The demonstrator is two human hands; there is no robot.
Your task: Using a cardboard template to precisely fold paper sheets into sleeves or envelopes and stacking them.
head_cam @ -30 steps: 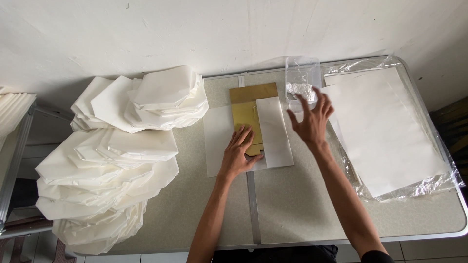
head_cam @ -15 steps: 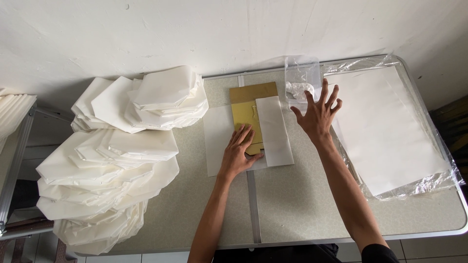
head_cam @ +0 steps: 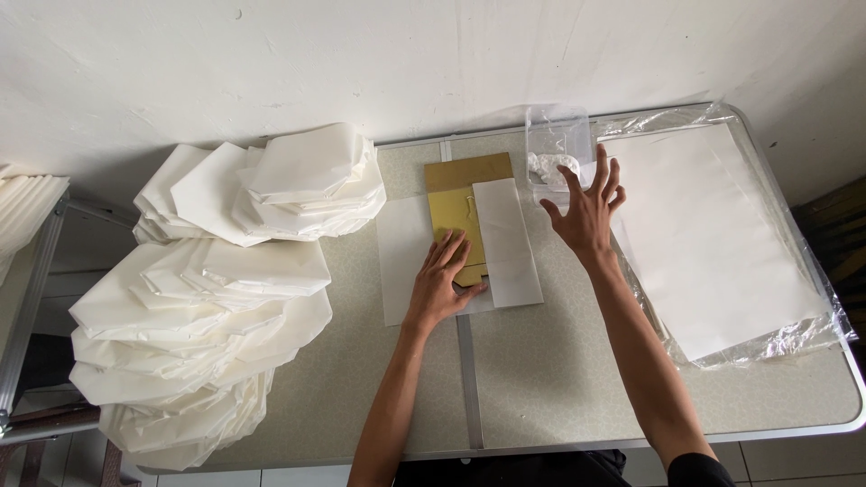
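Note:
My left hand [head_cam: 442, 281] lies flat on a gold cardboard template [head_cam: 456, 221] that sits on a white paper sheet [head_cam: 403, 257]. The sheet's right side is folded over the template as a white strip [head_cam: 505, 239]. My right hand [head_cam: 586, 212] hovers with fingers spread, holding nothing, just in front of a small clear plastic tub [head_cam: 557, 149] with something white inside.
A stack of flat white sheets [head_cam: 713, 239] rests on clear plastic wrap at the right. Piles of folded white paper pieces [head_cam: 207, 307] fill the left of the beige table [head_cam: 541, 379]. A metal rack [head_cam: 32, 280] stands at far left, and a white wall runs behind.
My right hand has moved right and away from the folded strip, toward the clear tub, with its fingers spreading. My left hand has stayed pressed on the template.

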